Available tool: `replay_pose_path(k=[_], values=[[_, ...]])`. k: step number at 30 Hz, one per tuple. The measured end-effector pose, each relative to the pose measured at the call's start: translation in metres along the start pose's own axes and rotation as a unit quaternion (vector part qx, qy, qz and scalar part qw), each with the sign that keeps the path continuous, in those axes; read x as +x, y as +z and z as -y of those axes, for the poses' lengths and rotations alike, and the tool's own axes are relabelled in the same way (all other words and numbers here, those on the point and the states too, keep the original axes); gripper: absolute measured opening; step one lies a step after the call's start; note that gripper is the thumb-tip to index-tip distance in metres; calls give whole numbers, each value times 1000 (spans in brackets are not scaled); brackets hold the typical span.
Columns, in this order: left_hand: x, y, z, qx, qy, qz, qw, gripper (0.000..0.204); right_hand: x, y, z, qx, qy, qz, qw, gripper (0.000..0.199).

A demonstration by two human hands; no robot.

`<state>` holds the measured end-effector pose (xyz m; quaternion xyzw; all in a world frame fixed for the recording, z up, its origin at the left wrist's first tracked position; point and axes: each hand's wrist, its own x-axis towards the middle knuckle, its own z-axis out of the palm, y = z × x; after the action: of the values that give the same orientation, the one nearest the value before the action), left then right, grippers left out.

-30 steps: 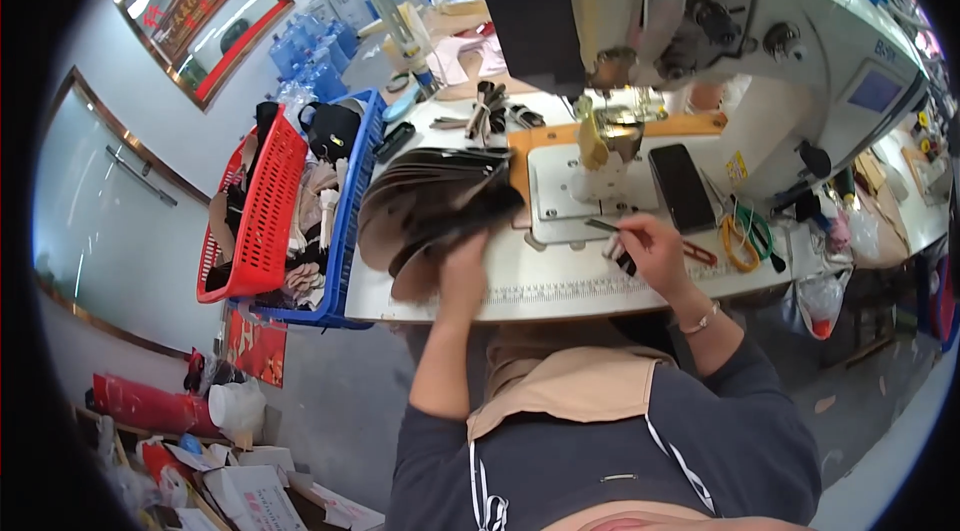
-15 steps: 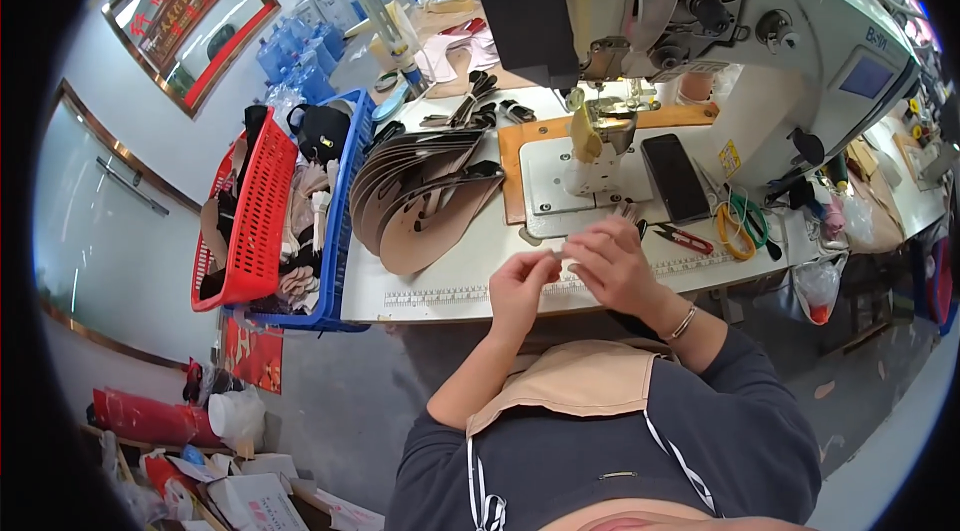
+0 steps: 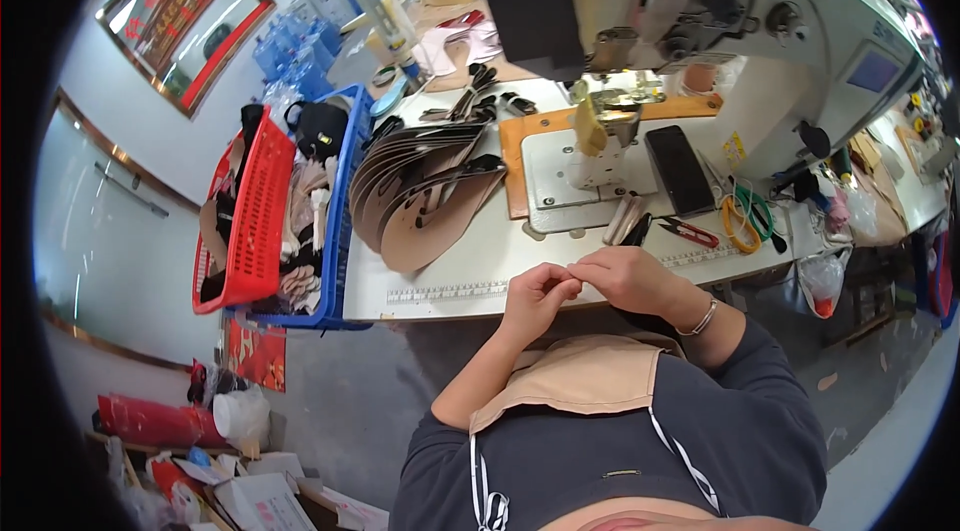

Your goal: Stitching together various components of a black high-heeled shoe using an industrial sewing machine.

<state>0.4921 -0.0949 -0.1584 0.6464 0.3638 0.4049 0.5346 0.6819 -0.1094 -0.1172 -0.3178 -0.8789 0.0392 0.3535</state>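
My left hand (image 3: 535, 299) and my right hand (image 3: 628, 281) meet fingertip to fingertip just above the front edge of the white work table (image 3: 470, 266). Both pinch a small item between them, too small to identify. A bracelet circles my right wrist. Beyond the hands, a fanned stack of curved brown and black cut pieces (image 3: 425, 189) lies on the table to the left. The sewing machine (image 3: 700, 21) stands straight ahead, with its white bed plate (image 3: 560, 181) on an orange board.
A black phone (image 3: 678, 169), red thread snips (image 3: 690, 231) and yellow-green scissors (image 3: 742, 221) lie right of the plate. A red basket (image 3: 255, 221) and a blue basket (image 3: 338, 231) hang off the table's left end. A beige cloth (image 3: 590, 376) covers my lap.
My left hand left the stack of cut pieces and came back to the table's front edge. My right hand drew in to meet it, and both now pinch together.
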Motion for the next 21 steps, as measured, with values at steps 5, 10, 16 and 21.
replay_pose_path(k=[5,10,16,21], values=[[-5,-11,3,-96,-47,55,993,3,4,3,8,25,19,39,999,16],[-9,-6,-1,-132,-19,40,990,2,8,9,10,23,26,27,999,18],[-15,-14,-2,-116,-17,22,993,3,10,14,14,118,77,-20,990,14],[-15,-19,-7,-59,-61,51,995,2,6,9,12,122,62,50,989,17]])
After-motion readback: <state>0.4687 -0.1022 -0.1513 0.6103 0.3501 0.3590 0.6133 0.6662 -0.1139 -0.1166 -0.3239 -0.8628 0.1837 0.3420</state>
